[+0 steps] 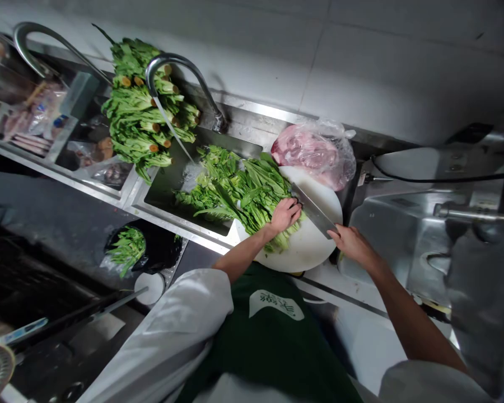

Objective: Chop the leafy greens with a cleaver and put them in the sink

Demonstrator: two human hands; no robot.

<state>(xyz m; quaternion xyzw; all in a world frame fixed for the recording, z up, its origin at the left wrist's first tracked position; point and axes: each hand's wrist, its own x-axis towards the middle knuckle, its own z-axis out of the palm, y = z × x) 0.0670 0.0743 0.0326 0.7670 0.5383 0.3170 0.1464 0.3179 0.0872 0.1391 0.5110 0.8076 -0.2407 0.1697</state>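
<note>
A bunch of leafy green vegetables (262, 187) lies across a round white cutting board (319, 254), its leaves reaching left over the sink. My left hand (284, 215) presses down on the bunch with curled fingers, gripping it near its cut end. In my right hand (350, 242) is the handle of a cleaver (313, 211). The broad blade slants over the board, its far end close beside my left fingers. Cut greens (214, 168) fill much of the sink (163, 193) to the left. Where the blade's edge meets the stalks is hard to make out.
Water runs from a curved faucet (201, 75) into the sink. Whole lettuce-like bunches (147, 106) are piled left of it. Bagged raw meat (308, 151) sits behind the board. A second sink (382, 229) is at right; a black-lined bin (163, 246) stands below left.
</note>
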